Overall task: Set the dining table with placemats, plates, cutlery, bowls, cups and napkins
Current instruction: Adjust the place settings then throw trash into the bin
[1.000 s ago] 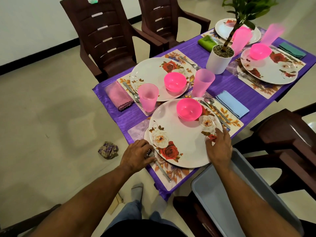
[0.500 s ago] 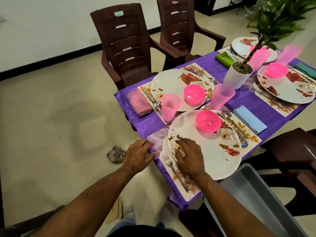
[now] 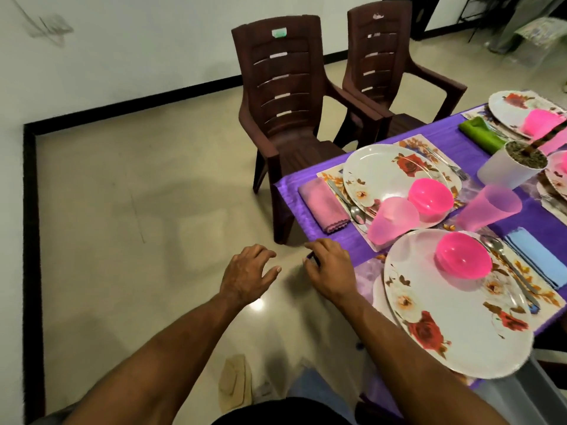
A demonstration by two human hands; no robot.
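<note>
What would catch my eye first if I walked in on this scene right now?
Probably the bright pink bowls sitting on big flowered plates over a purple tablecloth at the right. Next, two hands at the table's near corner: the left hand hovers open off the edge, and the right hand curls round something small and dark. Two brown chairs stand behind.

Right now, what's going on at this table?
A person is setting a dining table, and it looks nearly done. The near plate carries a pink bowl, with a spoon and blue napkin beside it. The right hand is at the table's near corner and seems to hold something small and dark; I can't tell what. The left hand hovers off the edge, fingers spread, holding nothing.
</note>
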